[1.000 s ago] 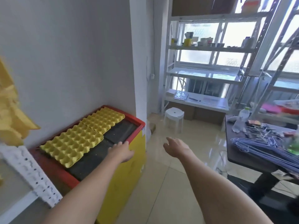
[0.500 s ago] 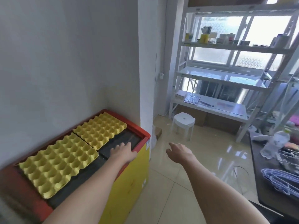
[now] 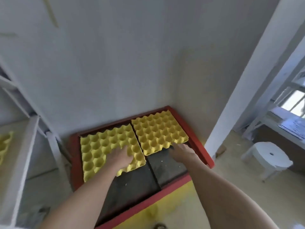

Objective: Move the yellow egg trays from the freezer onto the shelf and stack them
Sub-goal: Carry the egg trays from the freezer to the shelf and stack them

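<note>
Two yellow egg trays lie side by side on the dark lid of the red-rimmed freezer (image 3: 196,142). My left hand (image 3: 121,157) rests flat on the near right part of the left egg tray (image 3: 100,146), fingers spread. My right hand (image 3: 180,152) reaches to the near edge of the right egg tray (image 3: 158,129), fingertips at its rim; a grip cannot be made out. At the far left, part of another yellow tray (image 3: 5,142) sits on the white shelf (image 3: 28,146).
A grey wall stands directly behind the freezer, and a white pillar (image 3: 244,90) to its right. A white stool (image 3: 270,156) stands on the tiled floor at the right, with a low shelf of papers (image 3: 287,124) behind it. The freezer's front is yellow.
The view has swung left and down onto the freezer. Both hands have moved forward: the left from the lid's edge onto the left tray, the right from mid-air to the right tray's edge.
</note>
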